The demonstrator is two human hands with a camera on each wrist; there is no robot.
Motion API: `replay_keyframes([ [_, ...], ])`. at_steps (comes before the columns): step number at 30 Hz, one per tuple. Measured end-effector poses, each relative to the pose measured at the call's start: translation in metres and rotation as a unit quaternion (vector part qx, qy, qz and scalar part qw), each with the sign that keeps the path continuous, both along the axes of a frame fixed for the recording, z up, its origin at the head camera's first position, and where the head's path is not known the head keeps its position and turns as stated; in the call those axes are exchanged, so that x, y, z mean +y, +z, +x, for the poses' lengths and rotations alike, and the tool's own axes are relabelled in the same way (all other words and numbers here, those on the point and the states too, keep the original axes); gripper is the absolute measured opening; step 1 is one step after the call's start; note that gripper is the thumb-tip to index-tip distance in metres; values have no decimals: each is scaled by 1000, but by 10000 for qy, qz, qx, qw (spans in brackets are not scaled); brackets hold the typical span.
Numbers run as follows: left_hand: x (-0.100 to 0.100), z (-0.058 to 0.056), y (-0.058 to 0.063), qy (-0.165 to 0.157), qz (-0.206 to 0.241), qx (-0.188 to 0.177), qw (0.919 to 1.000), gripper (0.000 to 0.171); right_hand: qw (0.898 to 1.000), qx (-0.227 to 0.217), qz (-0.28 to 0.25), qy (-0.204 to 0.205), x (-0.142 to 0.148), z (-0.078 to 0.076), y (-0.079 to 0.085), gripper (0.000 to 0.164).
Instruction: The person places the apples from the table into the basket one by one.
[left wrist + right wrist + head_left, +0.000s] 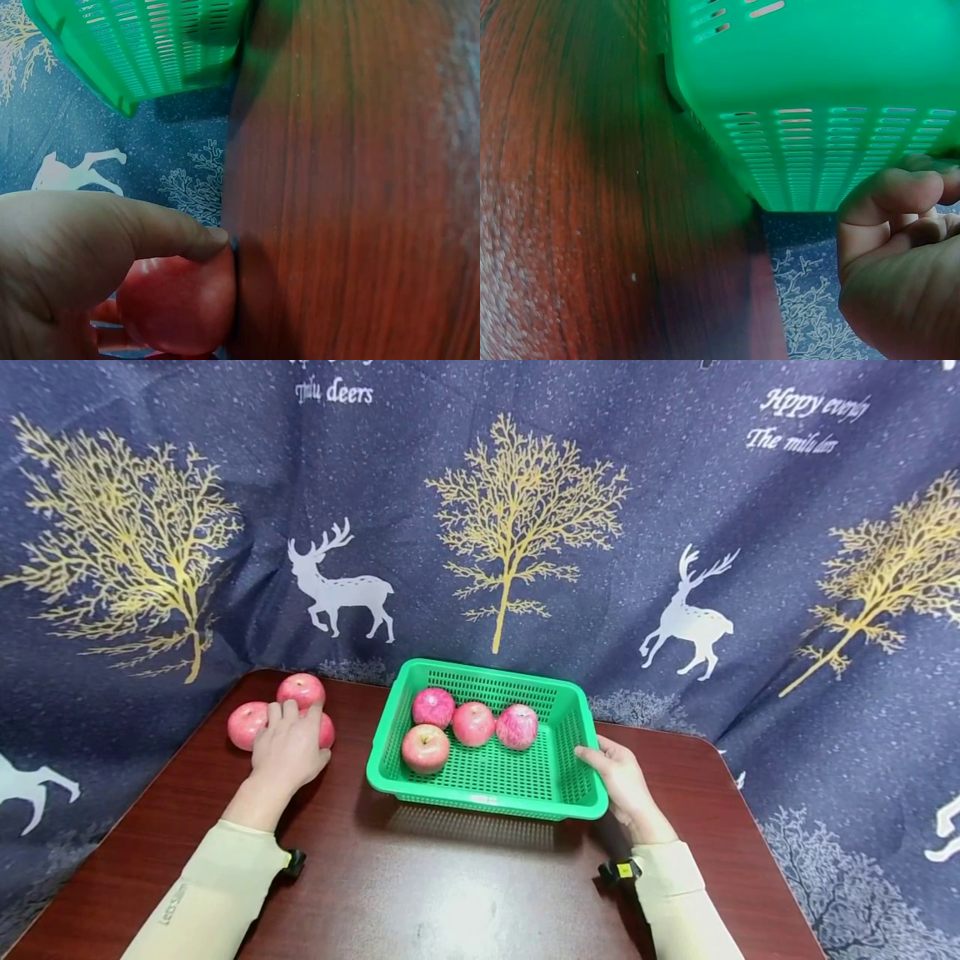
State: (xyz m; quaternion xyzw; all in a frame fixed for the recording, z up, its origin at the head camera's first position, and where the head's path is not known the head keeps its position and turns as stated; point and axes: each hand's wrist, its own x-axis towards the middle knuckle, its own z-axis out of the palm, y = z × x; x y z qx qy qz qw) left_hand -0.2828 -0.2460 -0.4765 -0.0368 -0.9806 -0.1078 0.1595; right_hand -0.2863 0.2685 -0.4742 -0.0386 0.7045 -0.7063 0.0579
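My left hand (288,750) is over an apple (326,730) at the table's left side. The left wrist view shows thumb and fingers curled round this red apple (180,304), which sits on the table. Two more apples lie beside it, one farther back (301,690) and one to the left (246,725). A green plastic basket (495,804) stands mid-table with several apples in it, among them a yellowish-pink one (425,749). My right hand (624,781) grips the basket's right rim, thumb over the edge; its fingers are partly hidden in the head view.
The dark red-brown wooden table (337,860) ends at a dark blue cloth (420,527) printed with deer and golden trees. In the right wrist view the slotted basket wall (802,150) rises above the wood surface.
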Motion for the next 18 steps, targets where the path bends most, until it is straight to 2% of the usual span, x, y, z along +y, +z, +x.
replay_keyframes([
  [8,0,0,0,59,96,-117,9999,66,10000,-22,20,15,0,0,0,53],
  [18,1,0,0,116,158,-61,9998,68,10000,-21,33,17,1,0,1,54],
])
